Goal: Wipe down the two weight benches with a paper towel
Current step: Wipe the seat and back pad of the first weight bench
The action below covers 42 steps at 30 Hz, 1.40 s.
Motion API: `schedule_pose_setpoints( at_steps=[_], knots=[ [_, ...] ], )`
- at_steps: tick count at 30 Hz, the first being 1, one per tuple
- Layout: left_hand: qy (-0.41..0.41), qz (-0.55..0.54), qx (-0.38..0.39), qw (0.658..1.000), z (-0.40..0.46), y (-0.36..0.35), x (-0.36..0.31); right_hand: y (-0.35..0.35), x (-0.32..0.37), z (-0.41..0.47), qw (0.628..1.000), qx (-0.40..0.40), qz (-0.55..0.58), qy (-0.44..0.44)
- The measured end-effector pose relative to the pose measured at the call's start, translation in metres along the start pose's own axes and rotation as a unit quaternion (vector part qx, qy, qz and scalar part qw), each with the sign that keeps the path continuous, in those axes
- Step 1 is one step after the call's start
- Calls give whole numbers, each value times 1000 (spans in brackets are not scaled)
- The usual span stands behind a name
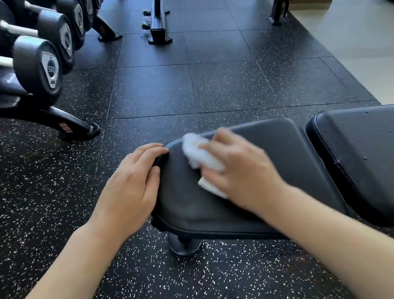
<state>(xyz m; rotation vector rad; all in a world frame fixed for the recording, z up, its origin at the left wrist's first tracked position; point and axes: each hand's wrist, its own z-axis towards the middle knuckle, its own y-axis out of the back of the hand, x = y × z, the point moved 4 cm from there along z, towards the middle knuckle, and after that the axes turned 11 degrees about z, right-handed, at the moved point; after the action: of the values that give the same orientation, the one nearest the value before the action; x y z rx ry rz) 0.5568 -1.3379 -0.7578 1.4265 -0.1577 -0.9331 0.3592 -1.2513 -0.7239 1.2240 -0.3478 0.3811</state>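
Observation:
A black padded bench seat (276, 166) lies in front of me, low in the head view. My right hand (238, 169) grips a crumpled white paper towel (199, 155) and presses it on the seat's left part; the hand is motion-blurred. My left hand (132, 188) rests on the seat's left edge, fingers curled over the rim. To the right, across a narrow gap, the bench's second black pad (370, 158) carries scattered droplets. A second bench (160, 16) stands at the far end; only its black frame and legs show.
A dumbbell rack (29, 64) with several black dumbbells fills the upper left, its foot reaching toward the seat. Speckled black rubber tiles (186, 90) cover the floor. Pale flooring (373, 50) begins at the upper right. A round bench foot (185, 245) sits under the seat.

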Motion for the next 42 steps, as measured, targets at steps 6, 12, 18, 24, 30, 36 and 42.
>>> schedule_pose_setpoints(
  at_steps=[6, 12, 18, 24, 30, 36, 42],
  knots=[
    [4, -5, 8, 1000, -3, 4, 3, 18, -47, 30, 990, -67, -25, -125],
    [16, -40, 13, 999, -8, 10, 14, -29, 49, -10, 999, 5, 7, 33],
    [16, -24, 11, 1000, -12, 15, 14, -18, 31, 1, 1000, 0, -23, 3],
    [23, -26, 13, 999, -17, 19, 17, -15, 31, 8, 997, 3, -47, -53],
    [48, -40, 9, 998, -17, 22, 27, -40, 67, -16, 996, 43, -15, 75],
    [45, -27, 2, 999, -20, 24, 22, -6, 2, 28, 995, -40, -6, -87],
    [38, -34, 13, 999, -23, 24, 23, -25, 48, -9, 1000, 10, -18, -3]
  ],
)
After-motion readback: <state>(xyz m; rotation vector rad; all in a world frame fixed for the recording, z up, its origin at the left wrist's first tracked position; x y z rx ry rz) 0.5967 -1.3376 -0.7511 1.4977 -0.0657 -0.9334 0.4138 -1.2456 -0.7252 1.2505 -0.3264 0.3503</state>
